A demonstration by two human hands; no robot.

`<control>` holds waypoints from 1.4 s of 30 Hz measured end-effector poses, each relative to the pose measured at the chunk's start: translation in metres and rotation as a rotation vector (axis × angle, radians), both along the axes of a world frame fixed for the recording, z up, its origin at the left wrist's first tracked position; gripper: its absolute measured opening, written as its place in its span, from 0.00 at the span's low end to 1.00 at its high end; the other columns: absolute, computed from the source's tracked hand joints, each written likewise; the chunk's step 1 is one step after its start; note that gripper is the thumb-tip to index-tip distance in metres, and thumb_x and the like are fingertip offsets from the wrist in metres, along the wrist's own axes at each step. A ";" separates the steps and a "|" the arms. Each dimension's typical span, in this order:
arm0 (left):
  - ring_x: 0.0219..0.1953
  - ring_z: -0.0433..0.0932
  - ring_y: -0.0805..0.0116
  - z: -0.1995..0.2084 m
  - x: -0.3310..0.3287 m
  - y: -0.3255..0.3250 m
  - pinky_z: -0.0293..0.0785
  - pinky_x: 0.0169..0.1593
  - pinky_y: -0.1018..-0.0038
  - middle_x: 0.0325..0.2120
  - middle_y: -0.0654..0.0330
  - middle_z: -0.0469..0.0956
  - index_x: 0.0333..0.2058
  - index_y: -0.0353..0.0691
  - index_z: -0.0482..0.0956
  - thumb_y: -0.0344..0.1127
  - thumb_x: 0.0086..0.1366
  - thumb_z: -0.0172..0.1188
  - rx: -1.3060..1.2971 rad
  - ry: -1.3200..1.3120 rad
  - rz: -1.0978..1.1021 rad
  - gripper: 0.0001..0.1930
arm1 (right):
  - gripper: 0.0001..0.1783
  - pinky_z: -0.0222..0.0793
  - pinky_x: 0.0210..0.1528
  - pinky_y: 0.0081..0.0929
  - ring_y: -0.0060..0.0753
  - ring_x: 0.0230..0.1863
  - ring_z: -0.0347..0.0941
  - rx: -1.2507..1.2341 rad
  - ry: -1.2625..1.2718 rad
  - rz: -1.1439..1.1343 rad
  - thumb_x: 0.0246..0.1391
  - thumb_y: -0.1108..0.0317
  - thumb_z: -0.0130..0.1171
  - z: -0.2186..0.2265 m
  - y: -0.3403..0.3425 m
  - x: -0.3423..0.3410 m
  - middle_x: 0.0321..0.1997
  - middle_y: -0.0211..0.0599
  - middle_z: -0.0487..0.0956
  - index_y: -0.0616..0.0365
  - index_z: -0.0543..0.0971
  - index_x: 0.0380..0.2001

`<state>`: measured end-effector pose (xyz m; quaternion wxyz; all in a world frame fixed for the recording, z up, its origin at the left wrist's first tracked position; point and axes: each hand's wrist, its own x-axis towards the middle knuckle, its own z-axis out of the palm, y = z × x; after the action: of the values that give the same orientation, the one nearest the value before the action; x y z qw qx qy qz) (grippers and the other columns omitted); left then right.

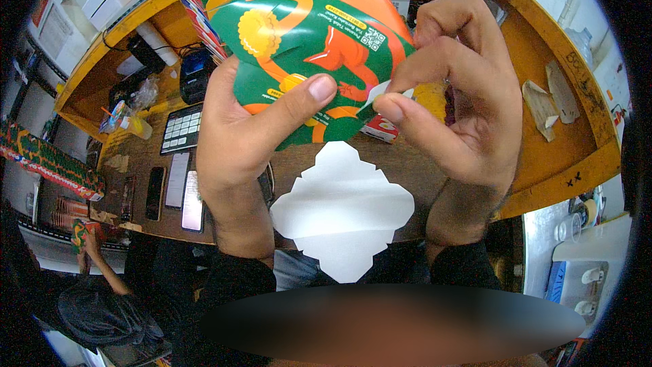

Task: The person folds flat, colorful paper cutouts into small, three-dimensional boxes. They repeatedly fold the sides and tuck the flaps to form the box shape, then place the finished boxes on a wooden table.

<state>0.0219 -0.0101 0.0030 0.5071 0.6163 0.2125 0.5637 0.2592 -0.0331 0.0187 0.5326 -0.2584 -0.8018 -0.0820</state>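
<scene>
Raised over the table, my left hand [268, 112] grips a glossy green printed sheet of card or paper [285, 34] with orange and yellow drawings. Its thumb presses on the front, and the fingers behind are hidden. Across from it, my right hand [468, 88] is closed, thumb and index finger pinching a small pale strip [379, 95] at the sheet's lower right edge. Whether the strip is stuck to the sheet, I cannot tell. Below both hands a white cut-out sheet [343, 207] with notched, rounded flaps lies at the table's front edge.
Left on the wooden table are a tablet [181, 128], several phones [155, 192] and a plastic cup [136, 126]. A black device [197, 75] stands behind them. Stacked printed sheets [204, 20] rise at the back. Another person's hand [88, 241] holds a green piece at the far left.
</scene>
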 end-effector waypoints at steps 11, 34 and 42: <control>0.53 0.88 0.63 -0.003 0.006 -0.001 0.83 0.61 0.66 0.53 0.52 0.88 0.62 0.30 0.80 0.26 0.67 0.76 0.022 -0.092 -0.032 0.26 | 0.15 0.63 0.57 0.29 0.38 0.51 0.69 0.065 0.089 0.104 0.41 0.71 0.76 -0.004 0.006 -0.004 0.48 0.43 0.71 0.61 0.77 0.25; 0.56 0.87 0.55 -0.012 0.016 0.004 0.83 0.64 0.59 0.56 0.49 0.86 0.64 0.28 0.76 0.21 0.67 0.70 -0.002 -0.295 -0.223 0.27 | 0.28 0.65 0.45 0.12 0.13 0.40 0.68 -0.303 0.539 0.408 0.66 0.65 0.77 -0.031 0.049 -0.003 0.42 0.23 0.73 0.57 0.71 0.60; 0.54 0.88 0.61 -0.009 0.018 -0.008 0.85 0.60 0.63 0.54 0.52 0.87 0.61 0.30 0.81 0.23 0.67 0.72 -0.035 -0.186 -0.023 0.24 | 0.22 0.65 0.44 0.11 0.12 0.40 0.68 -0.159 0.589 0.447 0.67 0.72 0.75 -0.031 0.041 -0.044 0.39 0.21 0.73 0.52 0.69 0.51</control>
<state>0.0404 -0.0186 -0.0064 0.5419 0.5546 0.1671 0.6090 0.2148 0.0078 -0.0124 0.7232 -0.1301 -0.6549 0.1764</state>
